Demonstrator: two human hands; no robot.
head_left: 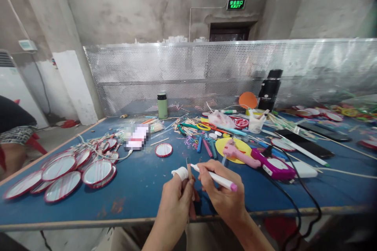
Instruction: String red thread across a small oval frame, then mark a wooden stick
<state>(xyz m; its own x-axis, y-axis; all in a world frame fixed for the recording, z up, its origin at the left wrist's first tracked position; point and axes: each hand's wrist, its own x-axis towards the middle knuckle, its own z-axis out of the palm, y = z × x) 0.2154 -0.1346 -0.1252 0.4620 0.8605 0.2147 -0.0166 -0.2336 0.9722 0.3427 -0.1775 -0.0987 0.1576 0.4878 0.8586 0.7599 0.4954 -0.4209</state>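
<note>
My left hand [176,196] is closed round a thin brown stick [190,172] held upright, and its thumb wears a white bandage wrap. My right hand [222,192] grips a white marker with a pink end [215,177], its tip touching the stick near the top. Both hands hover over the near edge of the blue table [141,188].
Several red-rimmed round discs [63,170] lie at the left, one more disc [163,150] in the middle. A pink glue gun [237,153], a purple one [275,166] with black cable, pens, sticks, a green flask [162,106], a black bottle [269,88]. A person sits far left.
</note>
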